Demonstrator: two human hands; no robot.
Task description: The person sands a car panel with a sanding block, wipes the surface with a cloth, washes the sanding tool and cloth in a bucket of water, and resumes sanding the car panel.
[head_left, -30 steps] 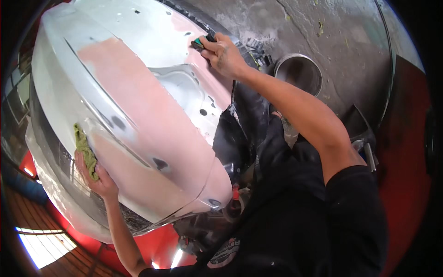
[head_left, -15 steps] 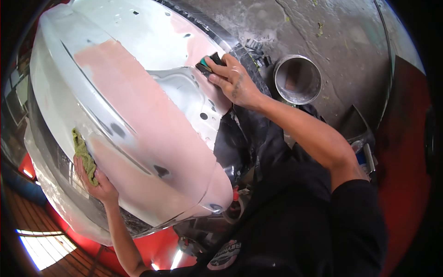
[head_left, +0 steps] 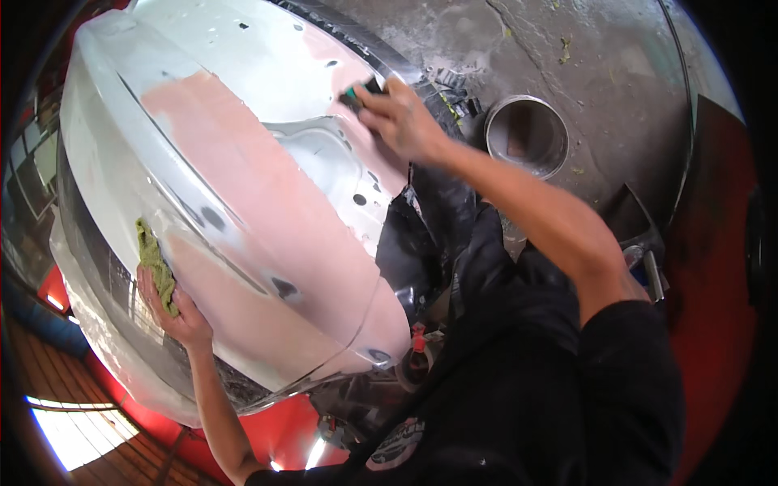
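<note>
A car body panel (head_left: 267,194), white with wide patches of pink filler and some dark spots, stretches below me. My right hand (head_left: 407,125), smeared by motion, grips a small black-and-green sanding block (head_left: 356,95) against the pink strip along the panel's right edge. Fingers and thumb are closed round the block, whose underside is hidden. At the left, my left hand (head_left: 180,317) rests on the panel's side with a crumpled olive-green cloth (head_left: 156,267) held under its fingers and thumb.
A round metal bucket (head_left: 527,136) stands on the grey concrete floor (head_left: 600,49), right of my right forearm. Black plastic sheeting (head_left: 413,251) hangs by the panel's near right edge. Clear film (head_left: 121,348) covers part of the left side. A dark cable (head_left: 685,121) runs along the far right.
My right hand and the sanding block have moved a little farther away along the panel's right edge. My left hand stays in place on the cloth. The whole view has shifted slightly.
</note>
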